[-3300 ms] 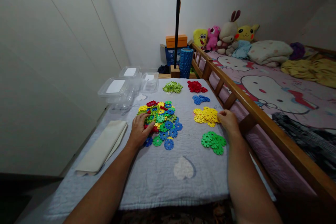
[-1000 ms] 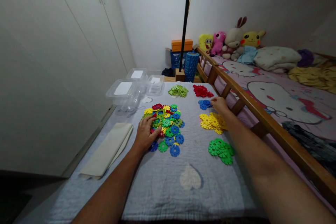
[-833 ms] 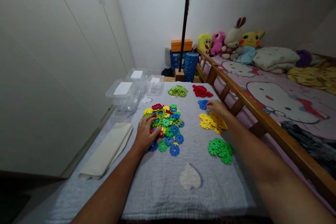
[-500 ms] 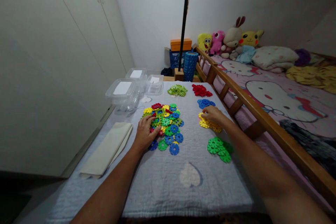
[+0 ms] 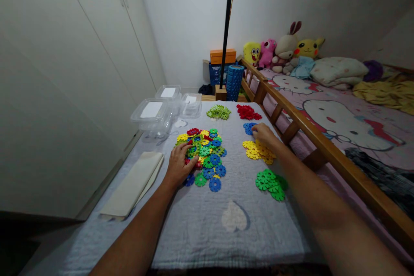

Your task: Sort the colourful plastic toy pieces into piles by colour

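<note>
Discs of notched plastic (image 5: 208,172), flat and flower-like with round centre holes, overlap in blue, green, yellow and red, mingled with squarish lime-green pieces (image 5: 194,152), in a loose heap mid-tabletop (image 5: 194,228). Around that heap sit one-colour piles: green pile (image 5: 269,183) at four o'clock, yellow pile (image 5: 255,151) at three, blue pile (image 5: 247,128) at two, red pile (image 5: 248,112) at one, lime pile (image 5: 219,112) near twelve. The left hand (image 5: 180,161), its arm entering from seven o'clock, lies half open, palm down, thumb apart, over the heap's nine-o'clock edge. The right hand (image 5: 263,133), reaching from five o'clock, has bent fingers drawn together at the blue pile's three-o'clock side. I cannot tell whether either holds a piece.
</note>
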Demonstrator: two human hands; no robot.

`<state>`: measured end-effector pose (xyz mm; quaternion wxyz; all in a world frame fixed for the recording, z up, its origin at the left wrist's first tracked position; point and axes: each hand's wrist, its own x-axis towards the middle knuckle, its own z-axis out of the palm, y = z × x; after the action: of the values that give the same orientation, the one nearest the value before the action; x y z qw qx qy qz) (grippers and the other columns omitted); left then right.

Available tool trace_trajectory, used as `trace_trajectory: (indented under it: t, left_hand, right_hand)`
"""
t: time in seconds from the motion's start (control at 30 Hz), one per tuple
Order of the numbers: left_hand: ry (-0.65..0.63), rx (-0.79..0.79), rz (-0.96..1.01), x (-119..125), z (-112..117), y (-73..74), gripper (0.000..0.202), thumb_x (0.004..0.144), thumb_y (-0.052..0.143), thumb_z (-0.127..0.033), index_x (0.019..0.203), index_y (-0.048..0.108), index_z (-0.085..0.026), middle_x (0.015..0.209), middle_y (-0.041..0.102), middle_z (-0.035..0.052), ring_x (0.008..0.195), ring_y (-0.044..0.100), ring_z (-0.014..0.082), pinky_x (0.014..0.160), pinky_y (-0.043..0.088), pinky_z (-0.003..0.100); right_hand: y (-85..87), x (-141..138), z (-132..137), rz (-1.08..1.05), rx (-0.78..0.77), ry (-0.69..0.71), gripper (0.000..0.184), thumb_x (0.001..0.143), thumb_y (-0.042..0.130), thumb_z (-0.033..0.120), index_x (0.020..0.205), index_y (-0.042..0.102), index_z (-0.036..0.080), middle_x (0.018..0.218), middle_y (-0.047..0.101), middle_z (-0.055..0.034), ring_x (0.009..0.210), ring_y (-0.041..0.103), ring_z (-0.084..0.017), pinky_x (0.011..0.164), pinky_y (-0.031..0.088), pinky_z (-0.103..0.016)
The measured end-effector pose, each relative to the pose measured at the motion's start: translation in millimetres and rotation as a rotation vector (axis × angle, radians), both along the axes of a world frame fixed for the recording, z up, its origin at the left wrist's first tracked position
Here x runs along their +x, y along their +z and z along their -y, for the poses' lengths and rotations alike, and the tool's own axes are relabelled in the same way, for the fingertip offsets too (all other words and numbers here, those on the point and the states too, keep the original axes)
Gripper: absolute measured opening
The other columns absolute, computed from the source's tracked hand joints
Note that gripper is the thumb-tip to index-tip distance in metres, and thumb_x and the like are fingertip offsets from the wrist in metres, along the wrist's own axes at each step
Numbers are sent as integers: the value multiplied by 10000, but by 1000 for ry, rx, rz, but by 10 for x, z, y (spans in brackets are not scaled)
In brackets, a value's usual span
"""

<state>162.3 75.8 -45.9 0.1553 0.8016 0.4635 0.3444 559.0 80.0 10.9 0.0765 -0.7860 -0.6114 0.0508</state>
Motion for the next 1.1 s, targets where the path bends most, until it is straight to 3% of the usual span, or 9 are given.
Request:
trace_trajectory:
  t: [0.2,0.4,0.5,0.67,0.77,0.9,1.1]
  left_hand:
    - [-9,2,-5,-2,5,-6,414,907,569,-482,1209,612,-203,1327,583,122,1294,494,307,1142,360,522]
    - [-25,-29,6,-21,3,7,412,920,547,-488,1230,602,-223,1338,570,109,1313,481,299,1154,351,521]
    - [-87,-88,-4,-75,3,26,526,871,617,-522,1310,561,-237,1407,515,117,1367,439,314,1176,324,537]
    - [-167,-174,-103,-187,35,73,1047,632,829,-612,1507,372,-264,1593,285,168,1502,240,407,1207,201,635]
    - [-171,-177,-166,-207,52,73,1189,543,873,-638,1538,319,-297,1613,241,181,1514,182,450,1185,151,701]
    - [-182,-127,-156,-175,37,30,1115,580,865,-618,1519,355,-298,1587,295,168,1495,244,424,1193,207,650]
    - [-76,-68,-50,-113,-5,26,761,780,741,-536,1427,471,-237,1452,465,135,1386,420,337,1180,323,535]
  right_hand:
    - [-48,-18,-98,-4,-16,-62,363,863,499,110,1108,762,165,1181,718,-117,1085,653,-247,896,476,-272]
    - [6,-180,10,-58,97,33,337,872,517,107,1122,741,137,1240,699,-135,1172,622,-254,998,446,-307]
    - [47,-485,151,-151,135,143,317,882,564,145,1158,718,128,1227,701,-144,1151,628,-240,1007,444,-318]
    - [3,-1216,456,-359,90,422,217,898,596,219,1068,719,164,1055,725,-89,959,654,-200,865,482,-294]
    - [-84,-1524,579,-349,151,466,181,864,610,178,1022,697,157,1022,685,-92,960,615,-214,871,473,-323]
    - [-189,-1662,630,-298,189,469,207,844,630,165,1047,668,157,1057,628,-110,1023,558,-242,941,452,-375]
    - [-236,-1623,614,-359,194,500,169,824,656,162,992,649,180,1064,582,-93,1052,527,-239,969,430,-389]
